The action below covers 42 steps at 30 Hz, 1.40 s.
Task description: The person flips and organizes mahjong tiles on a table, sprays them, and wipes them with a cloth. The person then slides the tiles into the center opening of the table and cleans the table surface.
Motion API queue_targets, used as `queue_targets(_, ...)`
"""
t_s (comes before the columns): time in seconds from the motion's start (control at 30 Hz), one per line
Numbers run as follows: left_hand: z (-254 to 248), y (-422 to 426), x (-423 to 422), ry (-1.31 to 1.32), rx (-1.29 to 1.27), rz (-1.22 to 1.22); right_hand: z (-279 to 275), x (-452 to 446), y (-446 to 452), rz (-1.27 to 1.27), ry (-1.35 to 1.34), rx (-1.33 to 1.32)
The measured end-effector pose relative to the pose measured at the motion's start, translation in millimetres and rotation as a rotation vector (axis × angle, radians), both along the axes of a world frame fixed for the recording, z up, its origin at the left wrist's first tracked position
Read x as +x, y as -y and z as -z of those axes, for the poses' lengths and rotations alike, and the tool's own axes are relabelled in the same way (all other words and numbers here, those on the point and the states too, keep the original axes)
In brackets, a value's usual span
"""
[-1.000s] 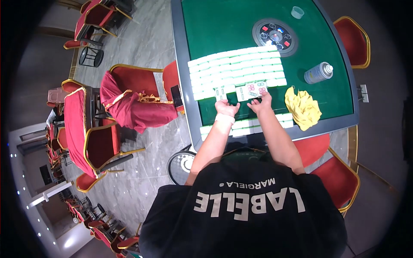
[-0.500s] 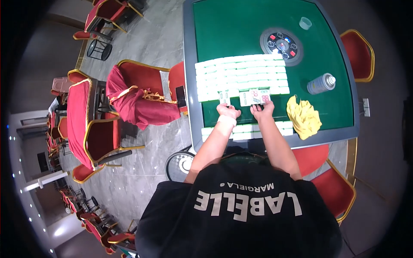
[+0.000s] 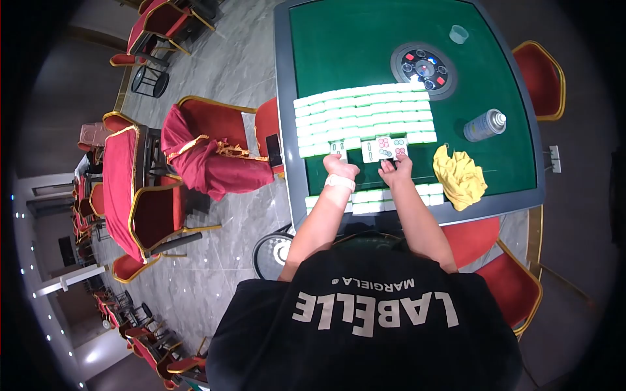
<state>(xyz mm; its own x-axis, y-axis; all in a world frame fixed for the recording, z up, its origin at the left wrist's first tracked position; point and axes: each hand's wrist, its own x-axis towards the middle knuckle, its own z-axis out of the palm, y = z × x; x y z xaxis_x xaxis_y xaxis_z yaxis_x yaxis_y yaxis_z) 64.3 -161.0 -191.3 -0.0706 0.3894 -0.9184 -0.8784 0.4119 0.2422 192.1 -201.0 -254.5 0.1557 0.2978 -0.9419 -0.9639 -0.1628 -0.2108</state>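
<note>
Rows of mahjong tiles (image 3: 362,116) lie packed together on the green felt, most with plain pale sides up. At the near edge of this block, my left hand (image 3: 340,168) has its fingers closed at a face-up bamboo tile (image 3: 337,148). To the right, my right hand (image 3: 397,171) grips the near end of a short group of face-up tiles (image 3: 384,148) with green and red markings. Its thumb and fingers are partly curled under the tiles. Between the two hands is a gap. Another row of tiles (image 3: 368,201) runs beneath my forearms, partly hidden.
A yellow cloth (image 3: 459,177) lies crumpled right of my right hand. Beyond it a spray can (image 3: 485,125) rests on its side. A round control panel (image 3: 424,69) sits mid-table, with a clear cup (image 3: 459,34) farther off. Red chairs (image 3: 540,79) stand around the table.
The view has shifted slightly. Both hands stay at the near edge of the tile block, and the face-up tiles by my right hand sit at a slightly different angle.
</note>
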Motion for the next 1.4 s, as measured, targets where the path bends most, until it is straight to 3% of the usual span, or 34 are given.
queue_targets(0.17,-18,-1,6,-0.081,0.086,-0.065,-7,2,5,-0.026,0.009,0.016)
queue_targets(0.43,2,10,6,-0.005,0.004,0.123,-14,1,-8,-0.01,0.037,-0.046)
queue_targets(0.47,11,17,10,0.026,-0.009,0.177,-15,0,-12,0.014,0.035,-0.059)
queue_targets(0.5,22,28,8,0.223,0.074,0.24,-17,-2,-14,0.036,0.034,-0.071)
queue_targets(0.57,35,31,19,0.211,-0.077,0.122,-20,-3,-13,-0.002,0.028,-0.049)
queue_targets(0.77,52,26,11,0.411,0.041,0.172,6,8,-3,0.11,-0.092,-0.023)
queue_targets(0.8,42,23,17,0.329,-0.089,0.133,8,7,-4,0.125,-0.089,-0.009)
queue_targets(0.93,60,24,14,0.349,-0.02,0.294,-24,-4,-15,0.149,-0.049,0.038)
queue_targets(1.07,82,13,21,0.432,-0.131,0.159,-18,-2,-6,0.072,-0.021,-0.053)
queue_targets(1.17,50,18,30,0.256,-0.171,0.219,-15,5,-1,0.098,0.004,-0.015)
queue_targets(1.27,53,22,26,0.342,0.0,0.208,-18,11,-6,0.09,-0.015,0.02)
queue_targets(1.37,47,18,27,0.519,-0.021,-0.064,-16,11,-9,0.109,0.001,0.007)
queue_targets(1.4,45,18,28,0.372,-0.12,-0.014,-14,10,-8,0.12,0.007,-0.018)
